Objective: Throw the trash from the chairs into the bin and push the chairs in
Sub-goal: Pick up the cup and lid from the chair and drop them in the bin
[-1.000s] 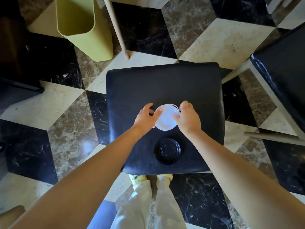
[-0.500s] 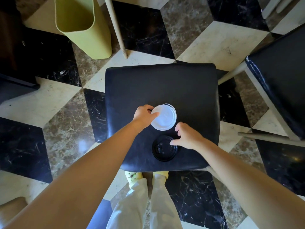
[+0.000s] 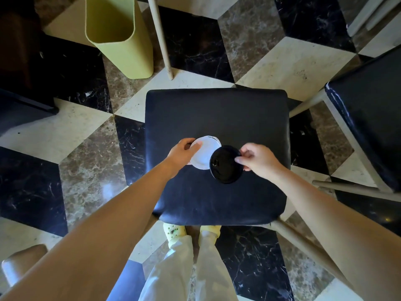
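A black padded chair seat fills the middle of the view. My left hand grips the left rim of a white paper cup standing on the seat. My right hand pinches the right edge of a round black lid, which is lifted off the seat and overlaps the cup's right side. A tall yellow-green bin stands open on the floor at the upper left, beyond the chair.
A second black chair stands at the right with pale legs reaching toward the first. A thin wooden leg rises beside the bin. Dark furniture sits at the far left. The floor is chequered marble.
My right hand left the cup, dropped to the black lid near the seat's front, took hold of it and raised it up beside the cup. My left hand kept its grip on the cup.
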The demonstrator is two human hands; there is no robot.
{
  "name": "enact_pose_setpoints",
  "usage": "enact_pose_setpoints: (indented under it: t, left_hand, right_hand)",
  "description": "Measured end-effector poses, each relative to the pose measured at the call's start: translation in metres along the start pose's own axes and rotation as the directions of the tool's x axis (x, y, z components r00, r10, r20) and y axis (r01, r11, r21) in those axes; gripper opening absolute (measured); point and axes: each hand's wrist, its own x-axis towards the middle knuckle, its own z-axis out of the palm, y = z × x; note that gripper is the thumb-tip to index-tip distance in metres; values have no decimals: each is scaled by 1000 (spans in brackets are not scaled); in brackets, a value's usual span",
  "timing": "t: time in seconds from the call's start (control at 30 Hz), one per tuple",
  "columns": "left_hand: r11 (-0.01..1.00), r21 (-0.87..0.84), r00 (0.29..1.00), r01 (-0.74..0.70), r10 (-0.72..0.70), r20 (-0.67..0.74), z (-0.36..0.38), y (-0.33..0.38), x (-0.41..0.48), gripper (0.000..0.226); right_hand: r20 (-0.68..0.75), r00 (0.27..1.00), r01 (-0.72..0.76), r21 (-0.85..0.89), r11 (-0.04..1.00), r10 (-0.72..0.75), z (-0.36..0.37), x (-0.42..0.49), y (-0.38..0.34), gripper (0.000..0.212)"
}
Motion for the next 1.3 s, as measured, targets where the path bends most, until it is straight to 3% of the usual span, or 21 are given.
enact_pose_setpoints:
  t: [0.13,0.3,0.4,0.5,0.57,0.63,0.7,0.77,0.87,1.07,1.17,1.3]
  left_hand:
    - [985,-172,992,27,-6,123,1,1,-8,36]
    - [982,-187,987,4,27,161,3,-4,-8,52]
    - [990,-139,993,-1,16,113,7,-5,-4,54]
    - [1000,-24,1000,4,-4,-4,15,-5,1,50]
    - [997,-66,999,35,-36,-19,19,-2,0,39]
    - [988,-145,998,56,-54,21,16,7,-5,30]
    - [983,-180,998,37,-27,60,3,21,-15,30]
    - [978,-209,997,4,13,81,-19,43,-30,30]
    - [969,-241,993,-54,78,90,-64,85,-53,32]
    - [946,-239,976,-218,216,-33,-177,166,-109,13]
    - [936,-224,961,-271,252,-111,-238,193,-134,26]
    - [899,-267,938,-348,332,-103,-319,216,-157,33]
  right_hand:
    - [-163,984,70,19,997,-66,23,16,-22,11]
    - [-175,983,-11,-344,939,-53,56,20,-22,19]
    - [-200,979,-38,-367,929,-39,62,23,-20,24]
    - [-233,972,-70,-304,950,-3,60,24,-20,34]
    - [-213,976,-89,-212,973,43,54,23,-20,34]
    - [-121,990,-79,-41,996,73,44,23,-24,30]
    - [57,996,-76,166,983,68,33,20,-37,25]
    - [233,973,-86,336,938,6,21,15,-64,24]
    - [312,943,-37,443,896,-115,7,9,-124,25]
    - [235,937,145,408,902,-257,5,-15,-281,28]
    - [175,933,239,354,904,-315,17,-30,-354,34]
    - [94,924,331,291,898,-371,47,-45,-439,37]
